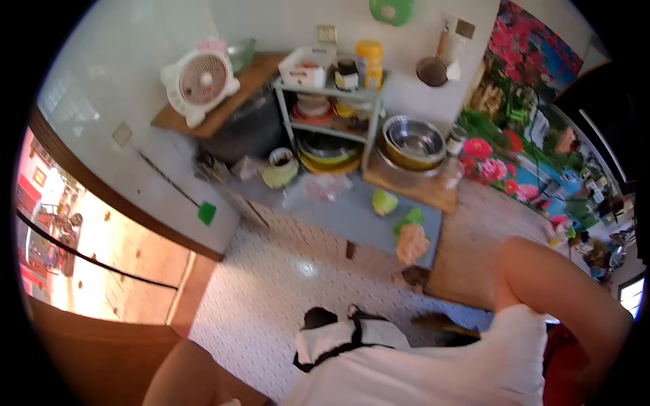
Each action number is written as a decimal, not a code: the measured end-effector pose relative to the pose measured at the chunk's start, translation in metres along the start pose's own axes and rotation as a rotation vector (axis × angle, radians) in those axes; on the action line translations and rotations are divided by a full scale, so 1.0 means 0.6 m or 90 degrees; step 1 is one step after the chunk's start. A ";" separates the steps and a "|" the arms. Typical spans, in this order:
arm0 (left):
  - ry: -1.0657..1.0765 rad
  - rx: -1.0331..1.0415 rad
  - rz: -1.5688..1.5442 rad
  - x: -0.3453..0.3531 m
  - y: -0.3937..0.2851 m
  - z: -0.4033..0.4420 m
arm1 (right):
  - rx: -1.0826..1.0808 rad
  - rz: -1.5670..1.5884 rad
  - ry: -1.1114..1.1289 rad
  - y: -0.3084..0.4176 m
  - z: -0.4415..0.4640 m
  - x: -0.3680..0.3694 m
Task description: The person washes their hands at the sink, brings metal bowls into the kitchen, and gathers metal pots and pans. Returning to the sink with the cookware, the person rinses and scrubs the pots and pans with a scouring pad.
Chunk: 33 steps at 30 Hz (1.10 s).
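My right arm is bent at the right edge, beside the wooden counter, and my right hand does not show. At the bottom left part of my left arm is visible, with its hand out of frame. On the grey counter [338, 220] lie a light green vegetable piece [384, 202] and, nearer its right end, green leaves [411, 219] against a peach-coloured item [412, 244] that I cannot identify. A crumpled clear plastic bag [323, 187] and a pale green container [279, 173] sit farther left.
Metal bowls [414, 139] are stacked by a wooden board [420, 191]. A shelf rack [328, 126] holds jars and dishes. A white fan [200, 82] stands on a wooden shelf [254, 84]. A green fly swatter [206, 213] hangs left. Below are the tiled floor [250, 304] and a doorway at left.
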<state>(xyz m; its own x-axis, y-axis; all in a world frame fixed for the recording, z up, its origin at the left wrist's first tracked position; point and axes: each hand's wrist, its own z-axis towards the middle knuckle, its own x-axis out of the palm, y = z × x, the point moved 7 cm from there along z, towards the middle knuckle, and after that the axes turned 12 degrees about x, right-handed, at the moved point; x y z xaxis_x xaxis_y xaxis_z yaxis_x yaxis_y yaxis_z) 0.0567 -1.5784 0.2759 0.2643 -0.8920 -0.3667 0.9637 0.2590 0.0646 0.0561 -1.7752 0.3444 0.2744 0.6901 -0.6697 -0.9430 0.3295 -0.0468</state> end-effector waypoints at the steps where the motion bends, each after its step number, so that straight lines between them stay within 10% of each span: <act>1: 0.002 0.015 -0.004 0.003 0.033 -0.003 | -0.007 -0.007 -0.007 -0.018 0.005 0.014; 17: -0.042 0.123 -0.312 0.070 0.528 -0.055 | 0.165 -0.157 -0.105 -0.279 0.142 0.202; 23: -0.046 0.127 -0.359 0.080 0.624 -0.080 | 0.099 -0.111 -0.476 -0.289 0.069 0.189; 25: -0.047 0.120 -0.350 0.078 0.639 -0.091 | 0.306 0.016 -0.620 -0.375 -0.015 0.218; 27: -0.043 0.112 -0.330 0.076 0.649 -0.096 | 0.912 0.096 -0.621 -0.525 -0.161 0.369; 29: -0.038 0.103 -0.303 0.080 0.659 -0.099 | 1.217 0.311 -0.545 -0.616 -0.371 0.545; 33: -0.025 0.081 -0.231 0.082 0.660 -0.105 | 1.316 0.406 -0.384 -0.702 -0.576 0.785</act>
<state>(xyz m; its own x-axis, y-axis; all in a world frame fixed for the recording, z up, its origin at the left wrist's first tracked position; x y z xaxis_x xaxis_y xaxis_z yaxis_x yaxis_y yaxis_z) 0.4489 -1.4966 0.2250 -0.0962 -0.9313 -0.3513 0.9912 -0.1220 0.0520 0.5172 -1.8116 -0.2078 0.4955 0.8682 -0.0251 0.4199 -0.2141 0.8820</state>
